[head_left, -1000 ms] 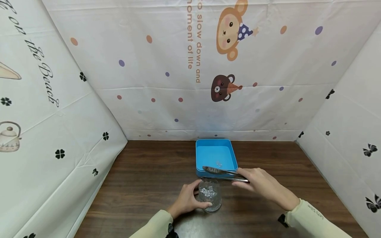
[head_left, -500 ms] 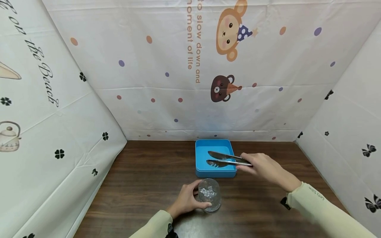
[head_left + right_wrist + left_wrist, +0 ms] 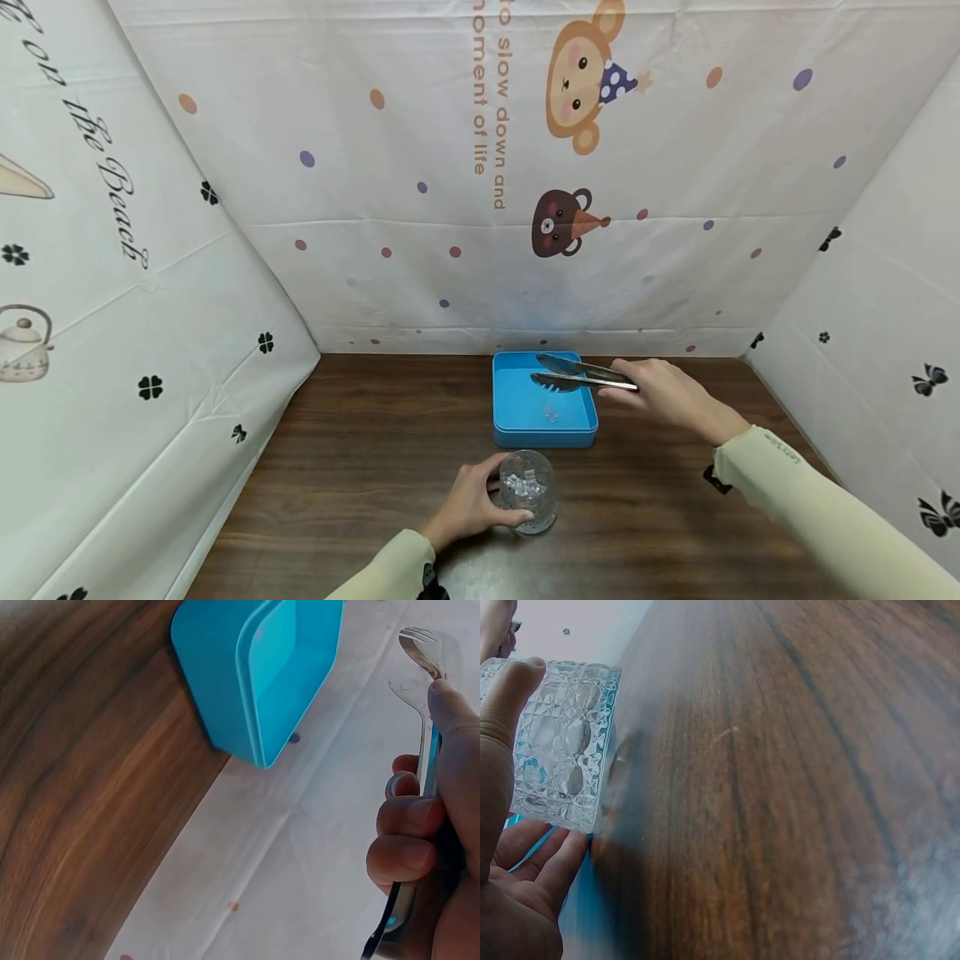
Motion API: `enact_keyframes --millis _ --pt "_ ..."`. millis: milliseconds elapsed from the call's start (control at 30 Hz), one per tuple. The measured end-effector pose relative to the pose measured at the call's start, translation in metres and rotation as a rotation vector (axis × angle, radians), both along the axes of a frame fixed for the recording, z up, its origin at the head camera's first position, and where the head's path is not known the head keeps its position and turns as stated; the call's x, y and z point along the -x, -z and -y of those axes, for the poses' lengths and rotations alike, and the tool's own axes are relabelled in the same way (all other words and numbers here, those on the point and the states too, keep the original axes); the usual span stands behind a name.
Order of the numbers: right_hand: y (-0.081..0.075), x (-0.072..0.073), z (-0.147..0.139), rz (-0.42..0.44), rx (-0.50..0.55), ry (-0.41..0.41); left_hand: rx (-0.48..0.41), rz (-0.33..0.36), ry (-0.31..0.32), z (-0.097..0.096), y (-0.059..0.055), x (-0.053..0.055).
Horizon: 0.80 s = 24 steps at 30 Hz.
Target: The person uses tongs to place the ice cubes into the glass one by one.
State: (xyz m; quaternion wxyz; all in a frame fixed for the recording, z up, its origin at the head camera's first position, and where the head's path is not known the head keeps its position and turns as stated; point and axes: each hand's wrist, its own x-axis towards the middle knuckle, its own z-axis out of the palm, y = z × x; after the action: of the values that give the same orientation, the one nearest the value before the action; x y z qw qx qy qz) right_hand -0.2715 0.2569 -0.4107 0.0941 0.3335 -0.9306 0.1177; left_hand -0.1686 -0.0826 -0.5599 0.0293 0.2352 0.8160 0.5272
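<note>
My left hand (image 3: 474,502) grips a clear patterned glass (image 3: 531,492) from its left side, thumb in front and fingers behind. Small clear pieces like ice cubes (image 3: 522,482) lie inside the glass. In the left wrist view the cut-glass wall (image 3: 570,739) shows between thumb and fingertips. My right hand (image 3: 663,396) holds metal serving tongs (image 3: 581,379), whose fork-like tips hang over the blue box (image 3: 547,438) with a gap between the two arms. A few clear pieces (image 3: 551,413) lie on the box's floor. In the right wrist view the tongs (image 3: 424,742) stand above the blue box.
The brown wooden table (image 3: 375,467) runs under everything. Behind it hangs a white printed cloth (image 3: 405,283), close to the back of the box. Further cloth walls stand at the left (image 3: 195,433) and right (image 3: 870,375).
The right hand has carried the tongs from above the glass back and slightly right, over the blue box. My left hand and the glass have stayed in place.
</note>
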Motion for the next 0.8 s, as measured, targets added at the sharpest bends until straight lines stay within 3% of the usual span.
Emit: enact_keyframes --millis 467,800 --pt "0.002 0.036 -0.018 -0.005 -0.020 0.032 0.000 -0.031 -0.001 0.000 0.002 0.001" --pt "0.005 0.049 -0.031 0.034 -0.027 0.088 0.002 -0.035 -0.004 0.000 0.001 0.001"
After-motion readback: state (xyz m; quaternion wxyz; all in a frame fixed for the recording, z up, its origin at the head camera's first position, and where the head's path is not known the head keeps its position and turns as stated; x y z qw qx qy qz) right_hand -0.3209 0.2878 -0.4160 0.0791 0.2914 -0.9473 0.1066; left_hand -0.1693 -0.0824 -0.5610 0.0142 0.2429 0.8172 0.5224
